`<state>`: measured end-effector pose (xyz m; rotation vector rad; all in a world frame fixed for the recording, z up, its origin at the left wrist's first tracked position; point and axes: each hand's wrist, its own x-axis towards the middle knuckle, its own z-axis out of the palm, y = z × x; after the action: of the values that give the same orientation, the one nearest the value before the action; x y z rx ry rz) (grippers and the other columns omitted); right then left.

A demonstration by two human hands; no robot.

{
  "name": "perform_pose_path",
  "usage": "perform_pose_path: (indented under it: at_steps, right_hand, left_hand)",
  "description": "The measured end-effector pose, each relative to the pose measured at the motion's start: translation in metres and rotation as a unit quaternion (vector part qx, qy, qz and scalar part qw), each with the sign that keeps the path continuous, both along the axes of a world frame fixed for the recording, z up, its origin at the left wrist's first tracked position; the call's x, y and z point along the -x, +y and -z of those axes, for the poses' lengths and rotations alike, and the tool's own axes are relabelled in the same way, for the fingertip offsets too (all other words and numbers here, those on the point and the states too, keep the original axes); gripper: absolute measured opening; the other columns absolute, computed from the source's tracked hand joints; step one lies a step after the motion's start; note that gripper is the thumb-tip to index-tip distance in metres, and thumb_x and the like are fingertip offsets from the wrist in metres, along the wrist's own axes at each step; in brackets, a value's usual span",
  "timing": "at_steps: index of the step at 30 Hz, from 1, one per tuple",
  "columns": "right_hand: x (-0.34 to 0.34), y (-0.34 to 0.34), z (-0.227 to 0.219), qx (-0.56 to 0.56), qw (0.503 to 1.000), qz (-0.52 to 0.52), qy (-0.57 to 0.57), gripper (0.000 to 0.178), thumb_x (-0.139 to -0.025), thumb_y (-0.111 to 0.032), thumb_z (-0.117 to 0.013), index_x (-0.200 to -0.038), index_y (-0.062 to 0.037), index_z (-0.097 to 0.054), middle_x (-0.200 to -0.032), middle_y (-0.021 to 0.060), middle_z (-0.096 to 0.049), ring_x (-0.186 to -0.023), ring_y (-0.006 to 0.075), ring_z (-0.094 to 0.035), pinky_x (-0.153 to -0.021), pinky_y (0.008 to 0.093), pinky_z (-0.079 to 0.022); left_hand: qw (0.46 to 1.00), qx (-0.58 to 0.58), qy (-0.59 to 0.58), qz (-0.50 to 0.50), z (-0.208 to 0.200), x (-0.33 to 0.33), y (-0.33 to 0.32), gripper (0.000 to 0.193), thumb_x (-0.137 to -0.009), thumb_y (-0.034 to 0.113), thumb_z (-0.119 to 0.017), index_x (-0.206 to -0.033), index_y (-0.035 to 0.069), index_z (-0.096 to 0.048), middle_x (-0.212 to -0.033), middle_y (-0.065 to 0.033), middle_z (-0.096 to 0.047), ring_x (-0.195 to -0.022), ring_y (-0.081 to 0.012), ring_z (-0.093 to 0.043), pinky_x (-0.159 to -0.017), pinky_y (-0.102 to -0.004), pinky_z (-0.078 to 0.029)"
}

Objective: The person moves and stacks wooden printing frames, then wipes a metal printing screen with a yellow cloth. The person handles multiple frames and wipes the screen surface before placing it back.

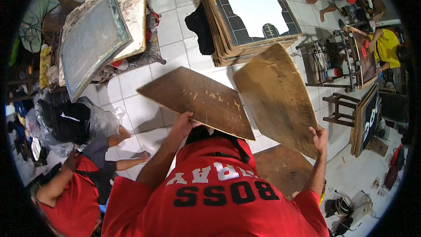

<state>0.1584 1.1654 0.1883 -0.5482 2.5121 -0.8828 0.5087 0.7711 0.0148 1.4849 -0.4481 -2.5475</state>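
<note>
My left hand (185, 123) is closed on the near edge of a dark brown wooden board (199, 98) with scuffed, pale chips on its face. A second, lighter brown board (276, 101) stands tilted beside it, and my right hand (319, 139) grips its lower right edge. The two boards lean apart at the top. Below the second one, another brown board (280, 169) shows beside my body, partly hidden. Beyond them rises a stack of boards (215, 39), topped by a black board with a grid of lines and a flat white cut piece of fabric (250, 2).
Left, a grey framed panel (94, 41) rests on a stained board. A person in red (87, 193) sits near a plastic-wrapped black bundle (66, 120). Right are a metal rack (324, 61), a wooden stool (340, 109), leaning boards (365, 120) and a person in yellow (387, 48).
</note>
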Motion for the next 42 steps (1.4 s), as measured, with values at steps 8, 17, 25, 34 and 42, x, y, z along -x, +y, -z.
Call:
perform_pose_path:
  at_steps: [8, 17, 25, 34, 42]
  right_hand:
    - [-0.077, 0.117, 0.014, -0.129, 0.989, 0.047, 0.045, 0.018, -0.082, -0.011, -0.062, -0.074, 0.0032, -0.055, -0.056, 0.0094, -0.036, -0.053, 0.0104, -0.036, -0.046, 0.0308, -0.031]
    - [-0.182, 0.142, 0.077, -0.126, 0.975, -0.166, 0.077, 0.022, -0.078, -0.020, -0.061, -0.096, -0.0069, -0.067, -0.097, 0.0142, -0.064, -0.087, 0.0329, -0.061, -0.074, 0.0383, -0.051]
    - [-0.226, 0.123, 0.139, 0.203, 0.820, 0.227, -0.484, 0.079, -0.087, -0.059, -0.042, -0.135, 0.0021, -0.032, -0.100, 0.0193, -0.062, -0.092, 0.0273, -0.063, -0.076, 0.0352, -0.052]
    - [-0.200, 0.180, 0.141, 0.230, 0.734, 0.396, -0.502, 0.047, -0.086, -0.029, -0.058, -0.114, 0.0075, -0.050, -0.087, 0.0122, -0.064, -0.072, 0.0203, -0.064, -0.054, 0.0316, -0.054]
    - [-0.200, 0.287, 0.177, -0.067, 0.889, 0.318, -0.323, 0.033, -0.075, -0.007, -0.064, -0.103, 0.0093, -0.059, -0.090, 0.0168, -0.066, -0.079, 0.0248, -0.062, -0.067, 0.0332, -0.048]
  left_hand:
    - [0.987, -0.044, -0.016, -0.156, -0.003, -0.033, 0.023, 0.024, -0.081, 0.012, -0.050, -0.094, -0.008, -0.052, -0.099, -0.0203, -0.058, -0.088, -0.0337, -0.061, -0.073, -0.0462, -0.057]
    - [0.968, -0.091, 0.043, -0.230, -0.063, -0.029, -0.021, 0.027, -0.083, 0.001, -0.038, -0.102, -0.018, -0.040, -0.105, -0.0313, -0.052, -0.100, -0.0423, -0.056, -0.083, -0.0369, -0.056]
    - [0.996, -0.070, -0.001, -0.060, -0.066, -0.028, 0.106, 0.013, -0.085, 0.003, -0.049, -0.093, -0.007, -0.046, -0.086, -0.0196, -0.061, -0.072, -0.0319, -0.064, -0.068, -0.0349, -0.059]
    - [0.980, -0.114, -0.081, 0.139, -0.027, -0.022, 0.236, 0.025, -0.086, 0.009, -0.051, -0.108, -0.001, -0.046, -0.101, -0.0166, -0.059, -0.087, -0.0286, -0.061, -0.075, -0.0400, -0.055]
    - [0.989, -0.052, -0.135, 0.006, 0.009, -0.085, 0.256, 0.026, -0.088, 0.014, -0.052, -0.112, 0.004, -0.050, -0.108, -0.0113, -0.058, -0.093, -0.0270, -0.058, -0.080, -0.0444, -0.051]
